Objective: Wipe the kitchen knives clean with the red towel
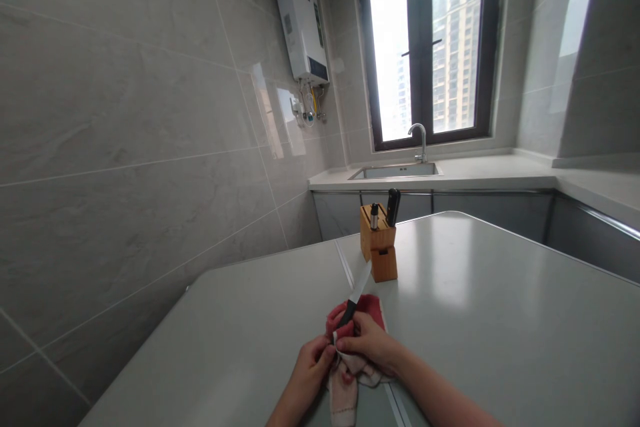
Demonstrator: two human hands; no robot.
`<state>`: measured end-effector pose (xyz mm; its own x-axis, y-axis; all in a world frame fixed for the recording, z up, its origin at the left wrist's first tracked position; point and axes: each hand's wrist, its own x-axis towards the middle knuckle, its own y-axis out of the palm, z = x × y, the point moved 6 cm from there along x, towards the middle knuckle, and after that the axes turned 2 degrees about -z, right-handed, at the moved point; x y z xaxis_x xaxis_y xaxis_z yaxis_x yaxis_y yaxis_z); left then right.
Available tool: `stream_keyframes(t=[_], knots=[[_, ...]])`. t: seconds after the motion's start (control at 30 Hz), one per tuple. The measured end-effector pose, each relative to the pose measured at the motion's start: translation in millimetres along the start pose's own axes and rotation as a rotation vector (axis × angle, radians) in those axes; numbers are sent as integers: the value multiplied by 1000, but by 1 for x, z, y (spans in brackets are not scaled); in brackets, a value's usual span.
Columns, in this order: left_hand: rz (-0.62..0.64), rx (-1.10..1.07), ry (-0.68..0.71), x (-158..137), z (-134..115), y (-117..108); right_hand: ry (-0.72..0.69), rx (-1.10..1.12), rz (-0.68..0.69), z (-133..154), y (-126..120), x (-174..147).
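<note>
A kitchen knife (359,285) with a black handle points up and away from me, its blade bare. A red and pale pink cloth (344,392) is wrapped about the lower handle and hangs down toward me. My left hand (314,361) is closed, thumb and fingers pinching the handle's end. From the other side, my right hand (367,341) grips the cloth against the handle. Just beyond the blade tip stands a wooden knife block (379,240), with a black-handled knife (393,207) and a smaller black and silver handle (374,215) in its slots.
The knife block stands on a pale glossy table (260,320) with a metal seam. Behind it runs a white counter (490,170) with a sink (395,172) and a faucet (421,140) under a window. A water heater (301,23) hangs on the tiled left wall.
</note>
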<state>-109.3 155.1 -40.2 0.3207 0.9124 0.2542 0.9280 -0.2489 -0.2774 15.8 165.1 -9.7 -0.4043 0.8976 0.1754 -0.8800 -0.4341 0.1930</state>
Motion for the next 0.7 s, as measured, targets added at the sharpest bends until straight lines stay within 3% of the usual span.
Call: stream_keyframes(t=[0.27,0.43,0.7], knots=[[0,-52,45,1,-6,-1,-19,-138,-17,7,3,-3],[-115,106,-1,-1,-7,-8,-46,-157,-86,6,0,-1],[-285,146,-21,-3,-14,-19,-1,86,-240,-8,-13,8]])
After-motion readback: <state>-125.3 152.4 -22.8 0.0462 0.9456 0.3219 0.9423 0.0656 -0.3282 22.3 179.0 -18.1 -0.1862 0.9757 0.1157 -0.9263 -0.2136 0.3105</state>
